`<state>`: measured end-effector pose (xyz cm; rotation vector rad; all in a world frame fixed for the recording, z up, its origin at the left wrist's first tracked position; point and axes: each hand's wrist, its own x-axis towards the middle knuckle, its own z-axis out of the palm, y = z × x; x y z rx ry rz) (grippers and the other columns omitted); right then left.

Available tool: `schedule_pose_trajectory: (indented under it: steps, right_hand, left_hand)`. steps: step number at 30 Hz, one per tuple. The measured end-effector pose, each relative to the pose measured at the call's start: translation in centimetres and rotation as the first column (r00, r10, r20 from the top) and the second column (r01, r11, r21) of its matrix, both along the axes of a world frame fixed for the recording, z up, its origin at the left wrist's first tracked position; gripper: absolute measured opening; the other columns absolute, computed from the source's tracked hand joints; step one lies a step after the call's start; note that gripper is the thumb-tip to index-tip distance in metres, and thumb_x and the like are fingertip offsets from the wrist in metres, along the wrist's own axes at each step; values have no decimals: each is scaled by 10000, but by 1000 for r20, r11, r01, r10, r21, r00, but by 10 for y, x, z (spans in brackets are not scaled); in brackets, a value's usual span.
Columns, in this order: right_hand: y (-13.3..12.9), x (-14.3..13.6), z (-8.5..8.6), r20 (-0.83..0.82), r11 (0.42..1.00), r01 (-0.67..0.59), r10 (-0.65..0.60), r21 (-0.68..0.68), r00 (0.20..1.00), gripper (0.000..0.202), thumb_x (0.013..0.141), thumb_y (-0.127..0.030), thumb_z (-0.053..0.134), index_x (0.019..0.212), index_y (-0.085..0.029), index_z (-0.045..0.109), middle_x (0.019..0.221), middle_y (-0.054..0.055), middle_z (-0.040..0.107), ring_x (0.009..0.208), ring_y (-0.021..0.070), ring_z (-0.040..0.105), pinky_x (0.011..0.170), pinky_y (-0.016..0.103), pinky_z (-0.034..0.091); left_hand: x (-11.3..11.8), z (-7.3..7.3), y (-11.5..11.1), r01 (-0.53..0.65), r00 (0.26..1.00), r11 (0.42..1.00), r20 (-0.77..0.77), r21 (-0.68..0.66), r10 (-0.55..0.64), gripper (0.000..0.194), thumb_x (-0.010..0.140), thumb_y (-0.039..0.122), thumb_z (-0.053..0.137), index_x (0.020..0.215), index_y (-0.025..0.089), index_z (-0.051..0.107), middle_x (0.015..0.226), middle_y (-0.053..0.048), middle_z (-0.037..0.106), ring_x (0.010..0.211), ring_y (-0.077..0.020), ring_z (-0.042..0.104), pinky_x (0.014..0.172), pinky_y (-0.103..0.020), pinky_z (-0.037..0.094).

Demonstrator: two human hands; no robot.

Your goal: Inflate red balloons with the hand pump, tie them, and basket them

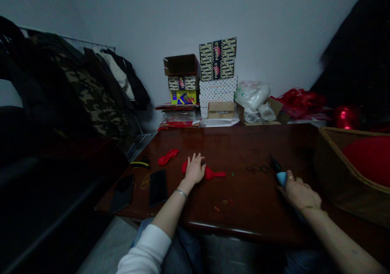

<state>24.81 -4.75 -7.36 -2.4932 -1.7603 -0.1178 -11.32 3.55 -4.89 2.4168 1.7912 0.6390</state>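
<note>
My left hand (196, 170) lies over a red balloon (210, 173), its fingers stretched out and spread, covering the balloon's middle. The balloon is limp, and its narrow neck points right. A second limp red balloon (168, 157) rests farther left. At the right, my right hand (300, 192) is closed round a light-blue hand pump (281, 179) low over the table. The pump's black tapered nozzle (275, 163) points away from me; my palm hides its rear part. Several black rings (257, 168) lie left of the nozzle.
On the brown table (231, 221) lie two dark phones (158, 188), yellow rubber bands (145, 181), a yellow-and-black tool (140, 164) and small coloured scraps (224, 202). A wicker basket (341, 176) holding a red balloon stands at the right edge. Stacked boxes (217, 91) stand behind the table.
</note>
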Motion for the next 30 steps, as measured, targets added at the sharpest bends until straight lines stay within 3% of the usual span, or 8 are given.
schedule_pose_trajectory:
  steps: [4, 7, 10, 13, 16, 30]
  right_hand:
    - [1, 2, 1, 10, 998, -56, 56, 16, 998, 570, 839, -360, 368, 1302, -28, 360, 1013, 220, 576, 887, 332, 596, 684, 418, 449]
    - [-2, -2, 9, 19, 975, -217, 216, 47, 976, 561, 814, -311, 411, 1323, -80, 364, 1092, 179, 573, 934, 289, 579, 741, 386, 452]
    - [-7, -8, 19, 36, 896, -440, 438, 69, 898, 572, 782, -280, 442, 1338, -157, 382, 1151, 130, 570, 967, 266, 559, 775, 379, 449]
    - [-12, -13, 25, 58, 824, -563, 560, 62, 826, 564, 772, -266, 446, 1333, -215, 411, 1150, 96, 579, 976, 259, 548, 785, 383, 443]
    - [-15, -15, 27, 73, 795, -604, 601, 52, 796, 576, 768, -258, 448, 1342, -237, 405, 1143, 88, 588, 983, 257, 545, 792, 386, 434]
    - [-14, -26, 28, -4, 765, -645, 645, 2, 765, 632, 724, -226, 484, 1348, -275, 396, 1193, 74, 567, 1042, 261, 521, 825, 390, 409]
  left_hand:
    - [28, -5, -15, 164, 985, 985, -72, 62, -160, 467, 871, 475, 413, 1240, 204, 504, 1420, -99, 397, 1373, -266, 196, 1115, -508, 101]
    - [44, -14, -19, 214, 972, 975, -116, 58, -206, 515, 850, 503, 443, 1272, 211, 495, 1429, -98, 383, 1379, -274, 171, 1119, -512, 76]
    - [51, -22, -15, 219, 967, 975, -143, 33, -212, 502, 837, 509, 468, 1257, 239, 521, 1416, -83, 406, 1373, -284, 188, 1113, -532, 64]
    - [51, -28, -11, 243, 959, 970, -155, 12, -238, 437, 843, 497, 470, 1210, 280, 565, 1396, -54, 438, 1366, -285, 210, 1102, -557, 58]
    - [50, -31, -10, 253, 956, 967, -152, 1, -250, 389, 864, 469, 451, 1177, 287, 593, 1367, -40, 476, 1358, -276, 235, 1097, -564, 56]
    - [51, -36, -11, 261, 959, 964, -98, -49, -265, 338, 887, 424, 434, 1160, 316, 601, 1327, -13, 517, 1341, -245, 288, 1094, -558, 67]
